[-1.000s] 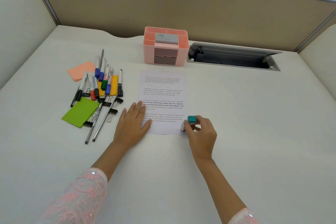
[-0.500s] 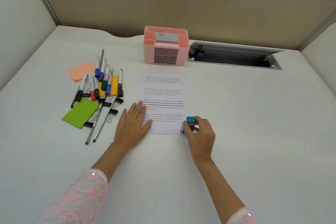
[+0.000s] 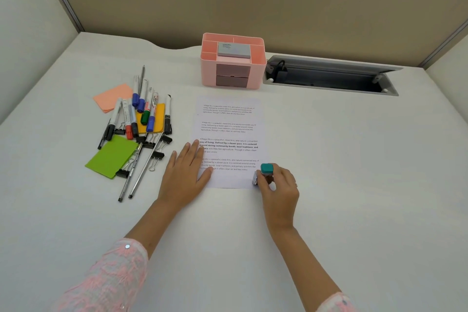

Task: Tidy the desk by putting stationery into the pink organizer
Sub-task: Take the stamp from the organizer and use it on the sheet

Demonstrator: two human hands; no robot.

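The printed sheet (image 3: 229,142) at the centre of the frame repeats one paragraph four times: "Village life is a peaceful, close-knit, and nature-connected way of living." The third is partly bold. Marker labels and the grey pad's (image 3: 234,49) print are too small to read.

Pink organizer (image 3: 233,76) upright at desk rear; markers (image 3: 141,114) heaped left

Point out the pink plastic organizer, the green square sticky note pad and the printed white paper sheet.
pink plastic organizer (image 3: 258,76): head view, on its front wall right of the drawers.
green square sticky note pad (image 3: 111,156): head view, middle of its top sheet.
printed white paper sheet (image 3: 229,119): head view, on its upper half.
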